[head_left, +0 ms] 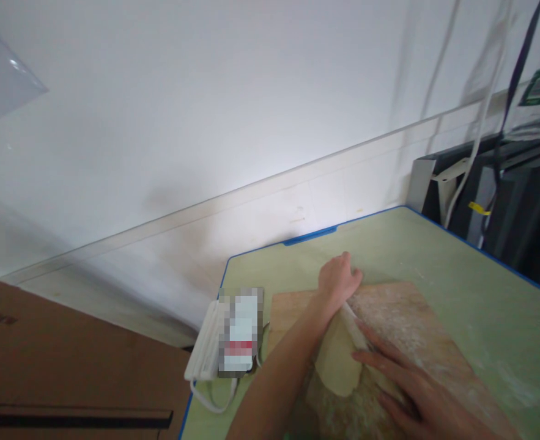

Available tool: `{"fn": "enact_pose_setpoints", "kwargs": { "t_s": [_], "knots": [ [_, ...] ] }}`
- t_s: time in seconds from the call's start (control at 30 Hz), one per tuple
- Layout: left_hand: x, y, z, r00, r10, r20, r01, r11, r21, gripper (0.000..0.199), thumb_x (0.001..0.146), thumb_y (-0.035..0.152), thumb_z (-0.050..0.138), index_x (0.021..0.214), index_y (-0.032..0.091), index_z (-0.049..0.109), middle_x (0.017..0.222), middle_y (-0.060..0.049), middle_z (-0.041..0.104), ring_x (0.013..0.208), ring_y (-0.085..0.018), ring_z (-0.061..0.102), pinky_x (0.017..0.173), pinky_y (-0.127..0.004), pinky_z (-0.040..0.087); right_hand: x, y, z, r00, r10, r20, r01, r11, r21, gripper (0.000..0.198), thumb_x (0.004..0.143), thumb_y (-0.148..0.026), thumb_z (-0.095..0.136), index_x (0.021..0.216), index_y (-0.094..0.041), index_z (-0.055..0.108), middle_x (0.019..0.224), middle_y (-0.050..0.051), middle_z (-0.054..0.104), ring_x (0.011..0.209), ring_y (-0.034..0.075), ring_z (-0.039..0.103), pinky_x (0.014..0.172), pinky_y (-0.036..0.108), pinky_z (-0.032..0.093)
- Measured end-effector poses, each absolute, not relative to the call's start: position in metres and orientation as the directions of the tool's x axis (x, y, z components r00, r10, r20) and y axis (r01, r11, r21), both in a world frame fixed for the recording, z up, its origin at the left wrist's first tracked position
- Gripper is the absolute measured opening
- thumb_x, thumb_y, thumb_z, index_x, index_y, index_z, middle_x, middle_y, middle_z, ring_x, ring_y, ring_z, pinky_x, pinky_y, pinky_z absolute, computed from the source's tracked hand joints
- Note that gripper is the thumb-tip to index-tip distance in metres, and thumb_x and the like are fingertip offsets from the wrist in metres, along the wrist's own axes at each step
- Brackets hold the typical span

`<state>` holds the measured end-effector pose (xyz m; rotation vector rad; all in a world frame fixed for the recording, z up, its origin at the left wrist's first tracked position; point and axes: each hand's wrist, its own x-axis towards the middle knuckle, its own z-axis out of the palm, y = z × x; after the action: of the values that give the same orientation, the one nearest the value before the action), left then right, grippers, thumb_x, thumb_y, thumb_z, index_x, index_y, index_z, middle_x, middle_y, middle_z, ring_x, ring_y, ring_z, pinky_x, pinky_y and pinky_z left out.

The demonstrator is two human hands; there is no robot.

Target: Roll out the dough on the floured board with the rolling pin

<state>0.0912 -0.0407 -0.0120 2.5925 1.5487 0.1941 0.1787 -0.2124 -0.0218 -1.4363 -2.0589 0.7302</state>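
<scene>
A pale, flattened oval piece of dough (339, 360) lies on a floured wooden board (400, 308). Across its right side runs a slim, light rolling pin (355, 327), partly covered by my hands. My left hand (339, 280) is closed at the pin's far end, near the board's back edge; its fingers hide that end. Over the nearer part of the pin rests my right hand (411, 382), fingers stretched out and spread, touching the pin and the dough's edge. My left forearm passes over the board's left part.
Left of the board, a phone (241, 333) with a blurred-out screen rests against a white power strip (203, 342) with a cable. The green table (435, 250) has a blue edge and meets a white wall (251, 122). Dark panels (526, 195) and hanging cords stand at the right.
</scene>
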Motion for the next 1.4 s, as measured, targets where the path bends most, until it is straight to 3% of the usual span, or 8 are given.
{"fn": "enact_pose_setpoints", "kwargs": {
  "t_s": [0.2,0.5,0.77,0.97,1.2,1.4],
  "knots": [
    [0.101,-0.040,-0.009,0.481,0.875,0.044,0.865,-0.482,0.136,0.025,0.085,0.027,0.040,0.106,0.016,0.048,0.094,-0.008,0.062,0.086,-0.019,0.059,0.072,-0.028,0.046,0.180,-0.214,-0.027,-0.280,0.955,0.098,0.718,0.276,-0.639,0.044,0.069,-0.023,0.053,0.112,-0.029,0.060,0.132,0.003,0.043,0.121,0.029,0.037,0.099,0.053,0.028],
    [0.113,-0.040,-0.012,0.521,0.850,0.076,0.845,-0.526,0.096,0.024,0.086,0.024,0.038,0.104,0.015,0.050,0.094,-0.009,0.061,0.086,-0.021,0.060,0.071,-0.030,0.047,0.187,-0.212,-0.024,-0.265,0.963,0.049,0.779,0.244,-0.577,0.044,0.068,-0.023,0.054,0.112,-0.027,0.061,0.133,0.007,0.040,0.119,0.030,0.037,0.097,0.050,0.032],
    [0.120,-0.041,-0.014,0.576,0.814,0.079,0.812,-0.581,0.062,0.021,0.089,0.025,0.043,0.103,0.014,0.052,0.094,-0.006,0.059,0.083,-0.017,0.058,0.071,-0.032,0.048,0.188,-0.212,-0.047,-0.257,0.958,0.126,0.781,0.283,-0.557,0.044,0.075,-0.026,0.050,0.118,-0.023,0.056,0.137,0.010,0.036,0.123,0.030,0.034,0.099,0.051,0.028],
    [0.125,-0.041,-0.014,0.631,0.774,0.048,0.774,-0.633,0.031,0.026,0.088,0.031,0.049,0.108,0.015,0.052,0.105,-0.007,0.055,0.088,-0.017,0.057,0.074,-0.036,0.049,0.189,-0.212,-0.045,-0.221,0.964,0.146,0.748,0.264,-0.609,0.039,0.078,-0.032,0.049,0.115,-0.024,0.058,0.136,0.008,0.040,0.123,0.028,0.036,0.100,0.047,0.031],
    [0.130,-0.044,-0.014,0.730,0.684,0.003,0.684,-0.730,0.005,0.027,0.087,0.031,0.050,0.110,0.015,0.051,0.110,-0.007,0.053,0.093,-0.019,0.055,0.078,-0.039,0.048,0.186,-0.212,-0.044,-0.101,0.968,0.228,0.671,0.235,-0.703,0.039,0.074,-0.029,0.051,0.111,-0.021,0.060,0.132,0.009,0.046,0.121,0.027,0.040,0.099,0.044,0.033],
    [0.111,-0.047,-0.008,0.725,0.688,-0.025,0.688,-0.725,-0.020,0.027,0.087,0.031,0.050,0.110,0.016,0.052,0.110,-0.007,0.053,0.092,-0.019,0.056,0.078,-0.039,0.048,0.189,-0.212,-0.041,-0.105,0.969,0.225,0.572,0.243,-0.783,0.044,0.071,-0.027,0.051,0.114,-0.016,0.055,0.126,0.011,0.051,0.118,0.024,0.043,0.099,0.041,0.033]
  ]
}}
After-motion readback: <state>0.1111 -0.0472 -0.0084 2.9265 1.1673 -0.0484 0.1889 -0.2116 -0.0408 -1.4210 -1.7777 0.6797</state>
